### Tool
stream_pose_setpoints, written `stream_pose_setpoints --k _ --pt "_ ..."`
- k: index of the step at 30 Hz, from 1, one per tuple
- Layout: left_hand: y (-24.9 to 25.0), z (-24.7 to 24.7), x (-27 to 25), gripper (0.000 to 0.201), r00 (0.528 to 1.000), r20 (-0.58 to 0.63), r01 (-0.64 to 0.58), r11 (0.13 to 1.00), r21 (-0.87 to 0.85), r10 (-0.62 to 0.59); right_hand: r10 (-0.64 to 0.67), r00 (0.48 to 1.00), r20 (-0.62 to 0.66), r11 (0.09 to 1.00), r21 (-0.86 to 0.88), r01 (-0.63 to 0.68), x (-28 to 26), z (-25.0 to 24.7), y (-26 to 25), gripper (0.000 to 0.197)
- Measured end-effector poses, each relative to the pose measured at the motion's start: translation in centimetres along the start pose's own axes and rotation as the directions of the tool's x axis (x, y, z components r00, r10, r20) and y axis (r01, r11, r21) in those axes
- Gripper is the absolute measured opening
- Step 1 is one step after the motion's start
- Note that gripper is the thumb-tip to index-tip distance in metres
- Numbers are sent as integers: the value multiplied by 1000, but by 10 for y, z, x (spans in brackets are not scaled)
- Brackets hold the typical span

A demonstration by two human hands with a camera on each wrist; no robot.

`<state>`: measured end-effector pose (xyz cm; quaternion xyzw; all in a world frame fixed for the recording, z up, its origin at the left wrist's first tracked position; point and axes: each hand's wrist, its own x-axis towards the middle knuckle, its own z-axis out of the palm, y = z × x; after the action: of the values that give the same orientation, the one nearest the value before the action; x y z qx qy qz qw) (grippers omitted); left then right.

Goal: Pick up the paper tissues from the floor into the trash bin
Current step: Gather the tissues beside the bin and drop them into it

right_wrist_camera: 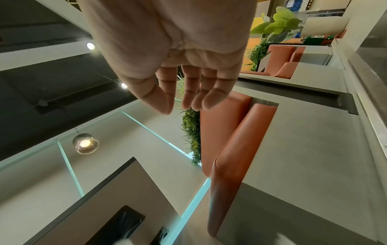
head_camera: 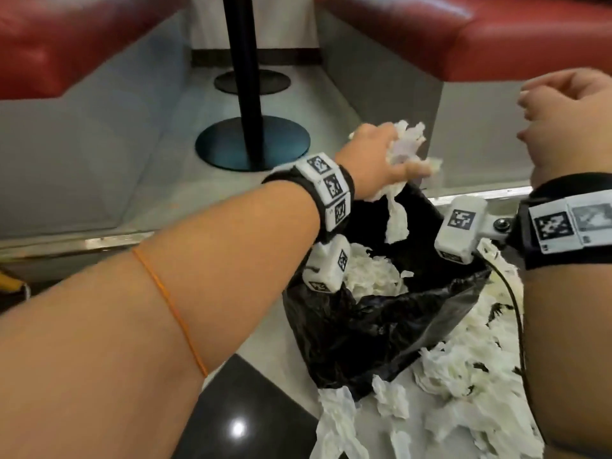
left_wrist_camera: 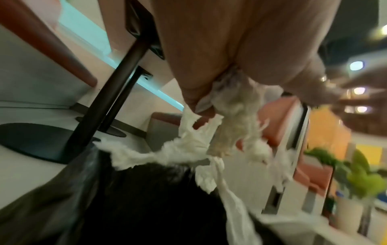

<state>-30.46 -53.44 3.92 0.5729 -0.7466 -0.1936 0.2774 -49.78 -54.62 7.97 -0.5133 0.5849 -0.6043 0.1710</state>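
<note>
My left hand (head_camera: 381, 160) grips a crumpled bunch of white paper tissues (head_camera: 405, 144) above the far rim of the trash bin, which is lined with a black bag (head_camera: 381, 326). Shreds of that bunch (left_wrist_camera: 188, 149) dangle from my fingers over the dark bag (left_wrist_camera: 136, 207). More white tissues (head_camera: 374, 276) lie inside the bag. Several loose tissues (head_camera: 463, 376) are scattered on the floor to the right of and in front of the bin. My right hand (head_camera: 569, 127) hovers raised at the right, fingers loosely curled and empty (right_wrist_camera: 184, 92).
Red padded benches (head_camera: 496, 34) flank a grey floor on both sides. A black table pole on a round base (head_camera: 251, 144) stands behind the bin, with a second base (head_camera: 251, 81) farther back. A dark glossy tile (head_camera: 238, 419) lies in front. A black cable (head_camera: 516, 309) runs down the right.
</note>
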Motion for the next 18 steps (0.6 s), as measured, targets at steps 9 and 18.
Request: stream_pose_setpoints --k 9,18 --pt "-36 0 -27 51 897 438 1 993 118 -53 -73 988 139 997 -27 77 -24 30 -16 13" --pt "-193 -124 -178 16 883 139 445 894 50 -448 -342 809 478 934 75 351 -112 118 -69 9"
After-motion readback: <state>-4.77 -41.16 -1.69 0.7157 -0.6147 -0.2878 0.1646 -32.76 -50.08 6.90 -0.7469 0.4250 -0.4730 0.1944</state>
